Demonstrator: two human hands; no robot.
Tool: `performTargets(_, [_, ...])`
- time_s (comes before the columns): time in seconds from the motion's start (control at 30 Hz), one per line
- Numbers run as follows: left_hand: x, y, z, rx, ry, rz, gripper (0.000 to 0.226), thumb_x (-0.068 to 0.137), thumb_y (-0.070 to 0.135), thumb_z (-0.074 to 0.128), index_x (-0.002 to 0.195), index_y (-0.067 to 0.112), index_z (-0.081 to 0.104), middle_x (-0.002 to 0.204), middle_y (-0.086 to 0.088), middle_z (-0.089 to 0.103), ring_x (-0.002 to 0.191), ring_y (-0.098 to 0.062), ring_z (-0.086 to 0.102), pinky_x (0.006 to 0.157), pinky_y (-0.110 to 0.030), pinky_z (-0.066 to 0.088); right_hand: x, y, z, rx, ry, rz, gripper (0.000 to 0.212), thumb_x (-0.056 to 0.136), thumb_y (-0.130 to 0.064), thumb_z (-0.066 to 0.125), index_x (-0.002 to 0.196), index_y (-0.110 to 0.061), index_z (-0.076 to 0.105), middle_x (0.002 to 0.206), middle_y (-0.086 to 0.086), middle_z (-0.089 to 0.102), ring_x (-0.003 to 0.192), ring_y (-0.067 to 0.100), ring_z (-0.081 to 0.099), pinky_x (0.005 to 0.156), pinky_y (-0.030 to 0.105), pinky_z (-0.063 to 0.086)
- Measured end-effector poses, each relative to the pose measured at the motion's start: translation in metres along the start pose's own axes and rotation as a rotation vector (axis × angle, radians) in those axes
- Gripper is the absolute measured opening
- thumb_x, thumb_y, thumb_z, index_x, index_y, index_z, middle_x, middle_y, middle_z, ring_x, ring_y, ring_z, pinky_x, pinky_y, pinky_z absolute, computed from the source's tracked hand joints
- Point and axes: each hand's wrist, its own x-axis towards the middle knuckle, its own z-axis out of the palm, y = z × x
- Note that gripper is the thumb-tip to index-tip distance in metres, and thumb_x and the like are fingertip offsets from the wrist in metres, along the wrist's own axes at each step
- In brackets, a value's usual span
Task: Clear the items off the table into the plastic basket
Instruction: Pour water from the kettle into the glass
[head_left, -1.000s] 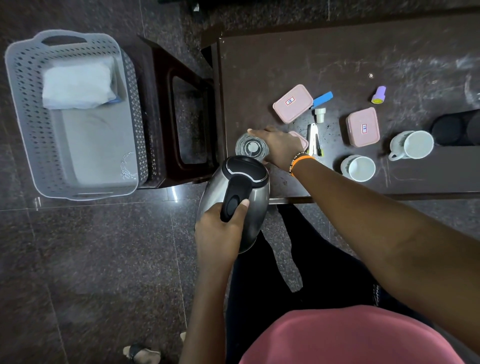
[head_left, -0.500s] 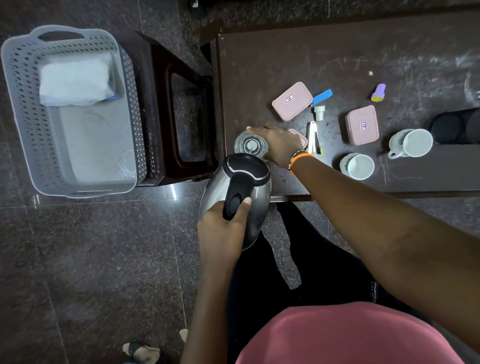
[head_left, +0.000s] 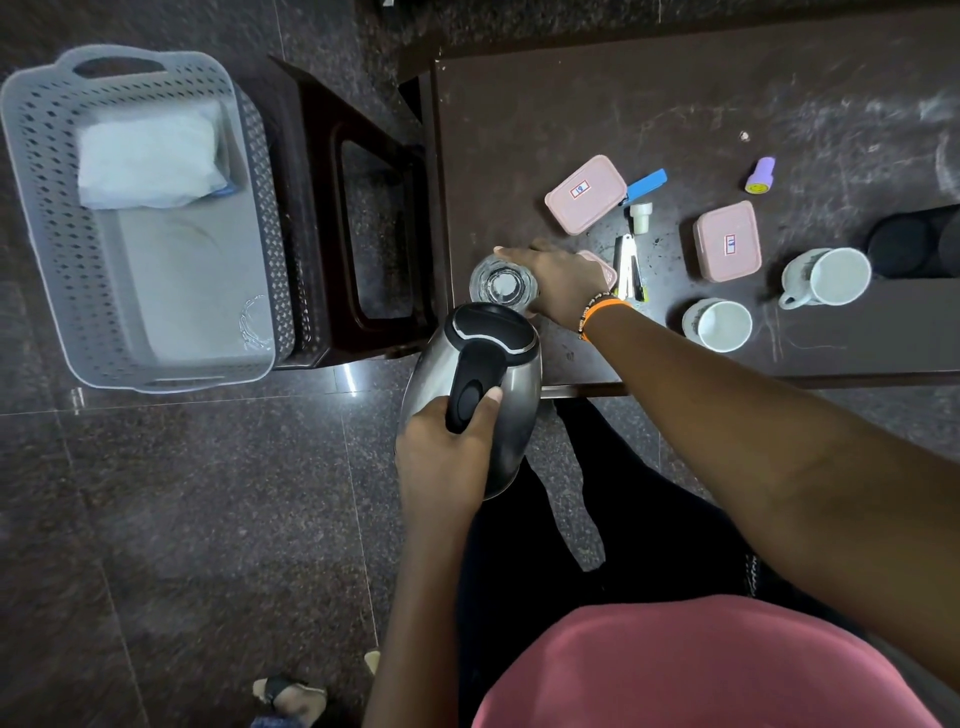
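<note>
My left hand is wrapped tight round the black handle of the steel kettle, thumb pressed on top, and I hold it off the near left corner of the counter, partly over the floor. My right hand reaches across to the clear glass standing near the counter's left edge; my fingers curl over its far side and grip it, though I cannot tell whether it is lifted. Just past my right hand a pink box peeks out, mostly hidden. Further back lies another pink box with a blue clip touching its right end, and a third pink box sits to the right. Two white cups stand near the front edge. The plastic basket rests well off to the left, beyond a dark stool, with a white bag lying in its far end
</note>
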Motion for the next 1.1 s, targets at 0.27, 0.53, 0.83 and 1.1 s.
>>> performTargets(0.27, [0.0003, 0.0017, -0.0016, -0.004, -0.004, -0.015, 0.046, 0.078, 0.050, 0.062, 0.060, 0.008, 0.056, 0.060, -0.010, 0.064, 0.066, -0.029, 0.063, 0.069, -0.041, 0.052, -0.0003, -0.0005, -0.0006, 0.003, 0.001, -0.002, 0.069, 0.081, -0.024, 0.064, 0.142, -0.038, 0.034, 0.142, 0.009, 0.043, 0.117, 0.038, 0.057, 0.094, 0.047, 0.051])
performTargets(0.53, [-0.0006, 0.0031, -0.0029, -0.010, -0.020, -0.028, 0.045, 0.079, 0.050, 0.062, 0.059, 0.009, 0.056, 0.061, -0.009, 0.064, 0.068, -0.030, 0.063, 0.071, -0.041, 0.052, -0.0006, -0.0007, -0.0006, -0.006, 0.000, -0.004, 0.071, 0.081, -0.022, 0.064, 0.142, -0.038, 0.033, 0.143, 0.010, 0.042, 0.118, 0.038, 0.056, 0.095, 0.048, 0.050])
performTargets(0.83, [-0.0005, 0.0030, -0.0023, -0.012, -0.025, -0.025, 0.045, 0.079, 0.048, 0.062, 0.058, 0.009, 0.055, 0.060, -0.009, 0.063, 0.065, -0.029, 0.064, 0.065, -0.037, 0.049, 0.0000, -0.0004, 0.0010, -0.012, 0.015, 0.002, 0.068, 0.082, -0.027, 0.064, 0.141, -0.040, 0.034, 0.142, 0.009, 0.044, 0.117, 0.037, 0.057, 0.094, 0.045, 0.051])
performTargets(1.1, [-0.0014, 0.0013, -0.0037, -0.007, -0.019, -0.009, 0.047, 0.080, 0.048, 0.061, 0.059, 0.006, 0.057, 0.061, -0.012, 0.064, 0.063, -0.027, 0.062, 0.056, -0.030, 0.044, -0.0006, -0.0007, -0.0002, -0.015, 0.009, -0.005, 0.069, 0.081, -0.027, 0.064, 0.142, -0.039, 0.033, 0.141, 0.009, 0.045, 0.117, 0.036, 0.057, 0.095, 0.047, 0.051])
